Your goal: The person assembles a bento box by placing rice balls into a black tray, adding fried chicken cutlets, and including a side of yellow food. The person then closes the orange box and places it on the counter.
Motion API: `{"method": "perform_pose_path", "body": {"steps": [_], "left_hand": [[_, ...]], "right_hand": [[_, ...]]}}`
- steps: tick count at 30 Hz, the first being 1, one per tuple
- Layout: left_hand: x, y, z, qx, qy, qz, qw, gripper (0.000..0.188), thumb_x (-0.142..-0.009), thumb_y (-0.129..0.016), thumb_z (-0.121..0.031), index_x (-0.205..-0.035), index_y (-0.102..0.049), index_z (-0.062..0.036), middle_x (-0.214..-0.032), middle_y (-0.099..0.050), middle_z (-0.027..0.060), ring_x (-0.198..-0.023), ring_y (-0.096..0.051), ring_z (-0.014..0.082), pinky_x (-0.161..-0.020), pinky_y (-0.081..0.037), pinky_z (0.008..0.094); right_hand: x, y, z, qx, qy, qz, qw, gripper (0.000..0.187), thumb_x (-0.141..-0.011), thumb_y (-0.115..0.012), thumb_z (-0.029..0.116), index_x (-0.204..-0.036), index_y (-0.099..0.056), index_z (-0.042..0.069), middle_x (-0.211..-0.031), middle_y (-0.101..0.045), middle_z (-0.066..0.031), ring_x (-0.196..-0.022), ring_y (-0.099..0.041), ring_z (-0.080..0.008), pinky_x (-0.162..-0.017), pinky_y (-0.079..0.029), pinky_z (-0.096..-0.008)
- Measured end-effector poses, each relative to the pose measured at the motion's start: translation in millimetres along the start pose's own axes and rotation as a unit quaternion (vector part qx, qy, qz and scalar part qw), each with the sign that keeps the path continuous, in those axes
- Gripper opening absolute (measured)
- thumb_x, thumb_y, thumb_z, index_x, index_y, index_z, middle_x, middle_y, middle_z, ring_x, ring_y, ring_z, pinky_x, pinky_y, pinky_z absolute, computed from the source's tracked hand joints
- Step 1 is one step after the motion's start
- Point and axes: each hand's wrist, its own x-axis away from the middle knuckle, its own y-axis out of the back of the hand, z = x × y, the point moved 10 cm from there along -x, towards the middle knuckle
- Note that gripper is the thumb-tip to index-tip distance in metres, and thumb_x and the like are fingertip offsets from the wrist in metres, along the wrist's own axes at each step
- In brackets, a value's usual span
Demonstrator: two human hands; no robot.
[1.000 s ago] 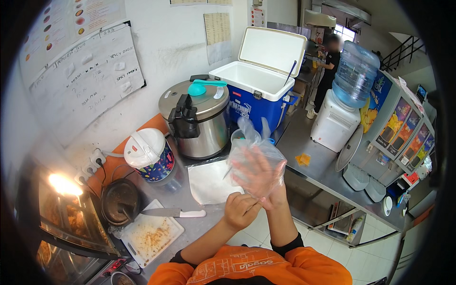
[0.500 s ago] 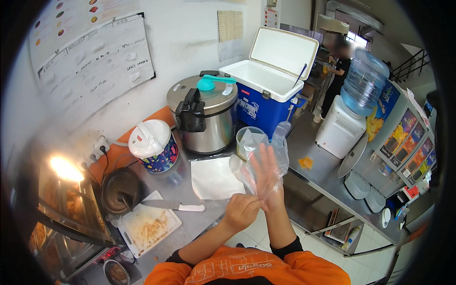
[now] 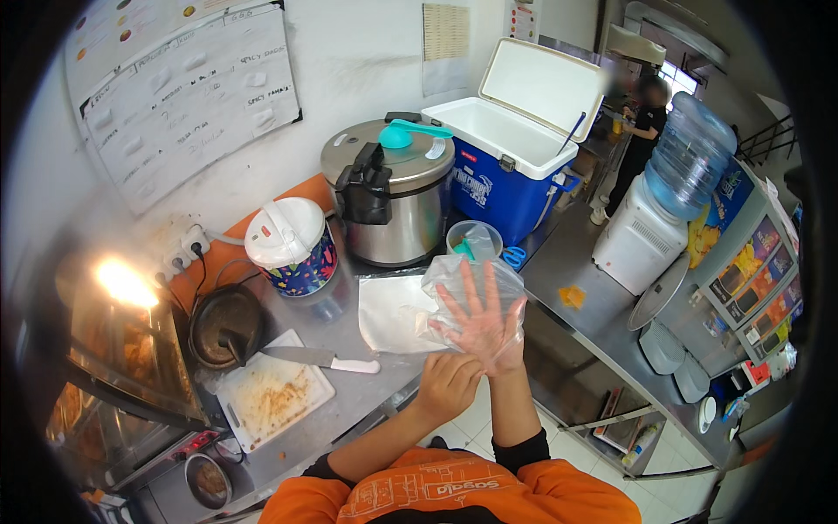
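A clear plastic glove sits loosely over my right hand, whose palm faces me with the fingers spread inside it. Closed at the wrist, my left hand pinches the glove's cuff. Behind the gloved fingers stands a clear round tub with something teal inside, partly hidden by the glove. To the left of the hands lies a pale, shiny sheet on the metal counter. A white-handled knife rests partly on a stained white cutting board.
A large steel cooker with a teal scoop on its lid stands behind, beside an open blue cooler. Blue-handled scissors lie by the tub. At left are a patterned rice cooker, a stone mortar and a lit food warmer.
My right hand's fingers have spread wider and pushed further into the glove. My left hand keeps its pinch at the cuff. The view has shifted slightly.
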Motion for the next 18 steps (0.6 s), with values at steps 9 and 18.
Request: {"method": "perform_pose_path", "body": {"steps": [9,18], "left_hand": [[-2.0,-4.4,-2.6,-0.051,0.016,0.021,0.998,0.025,-0.076,-0.070,-0.004,-0.100,-0.062,-0.0055,-0.096,-0.064,0.0040,-0.081,-0.058,0.0202,-0.072,-0.039,0.0346],[-3.9,-14.4,21.6,-0.126,-0.002,0.105,0.986,0.024,-0.078,-0.068,-0.014,-0.100,-0.062,-0.0064,-0.097,-0.063,0.0051,-0.082,-0.058,0.0208,-0.072,-0.040,0.0339]], "right_hand": [[-18.5,16.3,-17.2,-0.085,0.015,-0.024,0.996,0.078,-0.087,-0.028,0.078,-0.154,-0.002,0.048,-0.165,-0.003,0.0101,-0.148,-0.013,-0.0370,-0.109,-0.017,-0.0743],[-52.2,69.4,-50.6,-0.098,-0.018,-0.050,0.994,0.091,-0.080,-0.029,0.088,-0.155,-0.003,0.044,-0.165,-0.006,0.0075,-0.148,-0.014,-0.0382,-0.108,-0.014,-0.0740]]}}
